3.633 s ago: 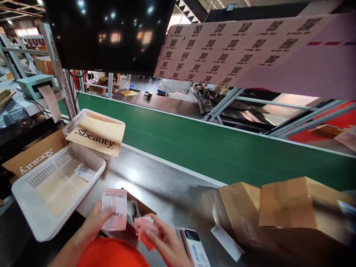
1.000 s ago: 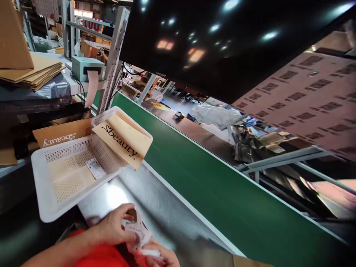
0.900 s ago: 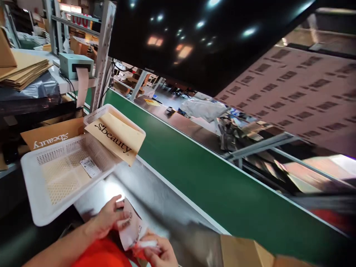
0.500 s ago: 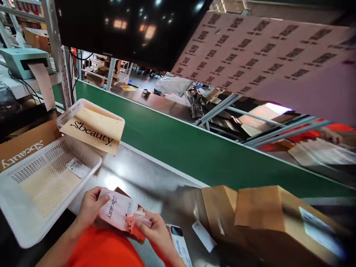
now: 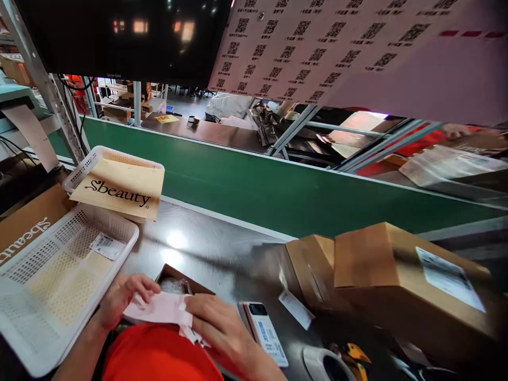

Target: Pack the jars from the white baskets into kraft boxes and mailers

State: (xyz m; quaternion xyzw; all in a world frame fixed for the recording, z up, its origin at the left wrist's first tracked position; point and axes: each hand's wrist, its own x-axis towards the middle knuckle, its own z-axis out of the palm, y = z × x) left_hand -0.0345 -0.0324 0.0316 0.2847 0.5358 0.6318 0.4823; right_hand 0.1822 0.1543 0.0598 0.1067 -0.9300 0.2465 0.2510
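Observation:
My left hand (image 5: 129, 296), fingers curled, holds the left end of a pale pink-white paper (image 5: 164, 308) low in the view. The right end of that paper lies under the fingers of my right hand (image 5: 218, 323). Crumpled white strips hang below the right hand. Just behind the paper is an open brown box (image 5: 200, 287) with clear bubble wrap (image 5: 174, 286) inside. A white phone-like device (image 5: 265, 333) lies on the metal table (image 5: 198, 238), right of my right hand.
White baskets (image 5: 133, 233) stand at left, the back one under an "sbeauty" envelope (image 5: 119, 188). Cartons (image 5: 365, 259), a tape roll (image 5: 327, 365) and a yellow tool (image 5: 359, 354) are at right. A green belt (image 5: 238, 182) runs behind; a person's hand (image 5: 456, 130) shows beyond.
The printed paper has tilted flatter and its print no longer shows. My right hand has spread over its right end. The bubble wrap in the box has come into view, and the camera has turned right.

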